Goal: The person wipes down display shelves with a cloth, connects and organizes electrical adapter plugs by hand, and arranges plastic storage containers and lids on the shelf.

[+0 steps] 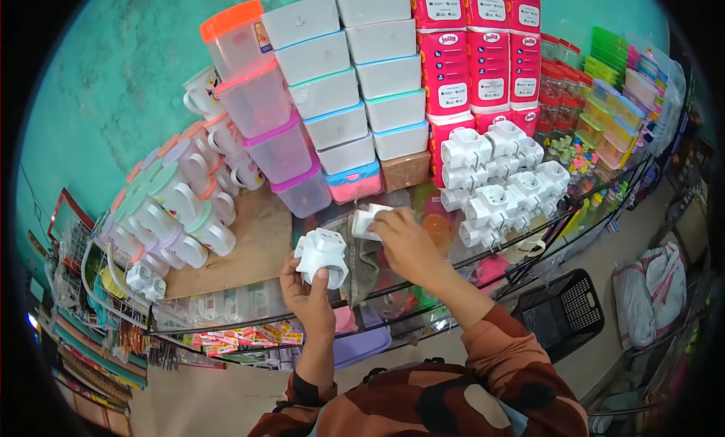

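Observation:
My left hand [308, 301] grips a white multi-socket plug adapter [320, 254] from below, its thumb against the side and small holes showing on top. To the right and a little higher, my right hand [408, 244] has its fingers closed on another white adapter [365, 221], partly covered by the fingers. A grey-brown cloth [361, 271] lies on the shelf just beneath and between the hands. Right of my right hand, several white adapters [495, 203] are stacked in rows. A further white adapter [145, 281] sits at the shelf's left end.
White mugs with coloured lids [172, 192] are piled on the left beside a brown board [257, 244]. Stacked plastic containers [321, 97] and pink packs [445, 71] line the back. A black rail [423, 305] edges the shelf, with a black basket [563, 316] below right.

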The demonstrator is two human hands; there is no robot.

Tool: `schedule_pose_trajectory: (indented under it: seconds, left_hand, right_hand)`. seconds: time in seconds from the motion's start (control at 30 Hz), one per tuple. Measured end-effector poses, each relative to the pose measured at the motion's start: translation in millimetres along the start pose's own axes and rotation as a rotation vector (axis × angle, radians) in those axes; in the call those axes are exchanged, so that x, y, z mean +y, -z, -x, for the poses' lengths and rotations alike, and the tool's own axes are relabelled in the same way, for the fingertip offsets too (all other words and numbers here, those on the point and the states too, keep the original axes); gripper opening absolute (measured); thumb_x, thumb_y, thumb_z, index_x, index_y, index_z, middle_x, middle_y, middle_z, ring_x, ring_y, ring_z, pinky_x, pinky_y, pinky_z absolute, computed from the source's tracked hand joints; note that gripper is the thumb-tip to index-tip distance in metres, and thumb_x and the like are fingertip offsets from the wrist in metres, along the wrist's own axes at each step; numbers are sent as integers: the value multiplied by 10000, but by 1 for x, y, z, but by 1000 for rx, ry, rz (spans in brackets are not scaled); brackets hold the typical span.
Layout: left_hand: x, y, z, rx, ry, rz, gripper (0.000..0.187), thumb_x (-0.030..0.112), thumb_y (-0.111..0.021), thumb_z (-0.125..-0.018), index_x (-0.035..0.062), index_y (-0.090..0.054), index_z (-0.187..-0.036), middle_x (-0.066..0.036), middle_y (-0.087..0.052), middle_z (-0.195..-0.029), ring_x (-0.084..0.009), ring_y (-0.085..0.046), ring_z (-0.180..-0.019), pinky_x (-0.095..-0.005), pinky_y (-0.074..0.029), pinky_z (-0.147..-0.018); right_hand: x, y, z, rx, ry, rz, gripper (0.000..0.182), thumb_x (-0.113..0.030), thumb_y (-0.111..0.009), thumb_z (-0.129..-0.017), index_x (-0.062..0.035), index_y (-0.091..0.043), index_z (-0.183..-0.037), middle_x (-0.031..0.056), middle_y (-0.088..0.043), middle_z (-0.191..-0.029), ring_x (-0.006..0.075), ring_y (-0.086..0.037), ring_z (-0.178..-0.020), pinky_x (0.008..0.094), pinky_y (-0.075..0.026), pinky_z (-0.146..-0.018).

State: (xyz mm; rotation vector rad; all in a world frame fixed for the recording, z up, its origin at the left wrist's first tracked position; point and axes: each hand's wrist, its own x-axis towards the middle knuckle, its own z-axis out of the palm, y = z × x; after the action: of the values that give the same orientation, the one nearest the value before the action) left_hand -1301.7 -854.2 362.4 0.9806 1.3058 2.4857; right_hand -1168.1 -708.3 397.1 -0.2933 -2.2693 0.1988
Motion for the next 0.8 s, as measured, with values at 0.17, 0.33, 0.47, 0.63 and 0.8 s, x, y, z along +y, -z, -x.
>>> schedule_pose_trajectory:
  seconds: [0.17,0.33,0.47,0.63,0.8]
  left_hand:
    - [-7,-4,3,93,-107,-59,394,103,-682,-832,33,-479,-1163,-80,-558,-1099,-161,-541,-1020,-301,-411,-910]
    - [-10,-1,7,113,-105,-88,397,104,-686,-827,34,-479,-1158,-86,-557,-1106,-168,-539,-1033,-311,-410,-922]
    - [-14,-4,9,126,-128,-72,403,102,-689,-819,33,-480,-1156,-99,-559,-1132,-186,-541,-1050,-323,-409,-938]
    - [-13,-4,3,122,-135,-28,415,121,-689,-818,33,-480,-1166,-111,-559,-1158,-198,-539,-1065,-333,-409,-946]
    - [-8,9,-1,162,-198,-65,399,123,-677,-819,36,-486,-1158,-110,-549,-1163,-197,-536,-1060,-330,-416,-932]
  right_hand:
    - [2,-18,19,-40,115,-154,358,-33,-675,-726,-40,-558,-1064,126,-531,-1060,323,-522,-993,395,-467,-841]
    - [-1,-14,12,121,-276,-376,411,-131,-702,-761,-43,-535,-1127,163,-538,-1053,352,-561,-951,397,-482,-827]
    - [-4,-5,-10,-81,-385,-159,482,-250,-684,-794,-39,-513,-1193,198,-556,-1058,396,-593,-939,451,-495,-786]
    - [-8,14,-32,-367,-447,3,466,-308,-656,-806,-30,-545,-1163,219,-562,-1041,408,-606,-909,478,-501,-757]
    - [7,119,-23,139,-320,10,342,-252,-650,-823,-67,-593,-1105,146,-614,-977,345,-635,-841,414,-514,-730]
